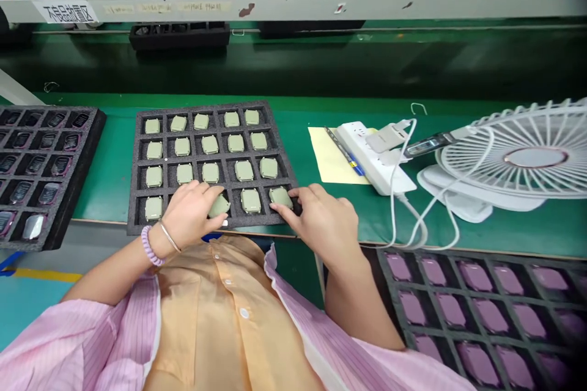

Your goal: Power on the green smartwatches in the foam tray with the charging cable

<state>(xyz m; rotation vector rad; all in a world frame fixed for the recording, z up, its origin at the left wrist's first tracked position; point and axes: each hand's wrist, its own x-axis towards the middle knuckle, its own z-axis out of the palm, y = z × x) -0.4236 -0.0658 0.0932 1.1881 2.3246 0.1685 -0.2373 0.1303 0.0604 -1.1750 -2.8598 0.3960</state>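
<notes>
A black foam tray (170,142) divided into compartments lies on the green bench and holds light-green, square watch cases (210,144). My left hand (191,211) is over its near row, with thumb and fingers closed round a green watch case (219,206) in the middle compartment. At the near right corner, my right hand (323,220) pinches another green watch case (280,197) between thumb and fingers. One watch case (251,200) sits untouched between the two hands. My left fingers partly cover the compartments beneath them.
On the left stands a foam tray (87,153) of dark cases; a tray (452,293) of purple cases is at lower right. A power strip (373,162), yellow paper (323,153), a pen (353,162), cables and a white fan (527,159) occupy the right. A shelf (321,5) crosses above.
</notes>
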